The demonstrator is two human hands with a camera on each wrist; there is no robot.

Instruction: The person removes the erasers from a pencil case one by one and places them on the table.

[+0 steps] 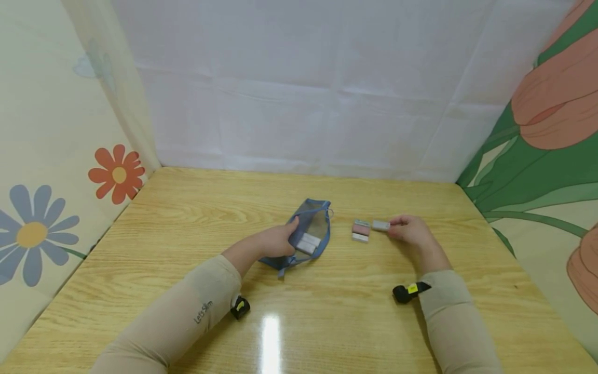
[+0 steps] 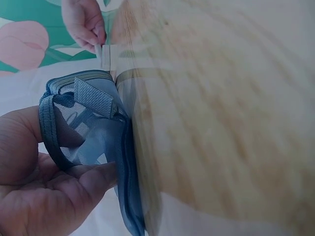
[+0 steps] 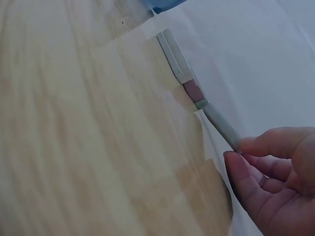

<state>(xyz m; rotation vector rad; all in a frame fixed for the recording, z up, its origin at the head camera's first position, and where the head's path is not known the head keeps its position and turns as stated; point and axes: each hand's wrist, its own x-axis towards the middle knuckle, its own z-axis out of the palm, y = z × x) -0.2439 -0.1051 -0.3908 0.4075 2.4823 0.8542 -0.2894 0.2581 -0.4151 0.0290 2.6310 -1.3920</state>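
We count two hands, well apart from each other. The left hand [image 1: 279, 241] is clamped on one blue mesh pouch [image 1: 320, 222], its thumb and fingers gripping the trimmed edge. The pouch rests on the wooden table [image 1: 327, 322], near the middle. Through its mesh we make out pale pieces [image 1: 308, 243], at least two side by side; we cannot tell the exact number.

The right hand [image 1: 411, 229] pinches one small grey piece [image 1: 380, 225] by its end between thumb and fingertips. The piece's other end lies just beside a row of three blocks on the table, right of the pouch: one grey-green block [image 1: 362, 222], one pink block [image 1: 361, 229] and one white block [image 1: 360, 238]. We cannot tell whether the pinched piece touches them.

We see two beige sleeves [image 1: 177, 317], two black wrist devices [image 1: 240, 307] and one white cloth [image 1: 289, 93] behind the table.
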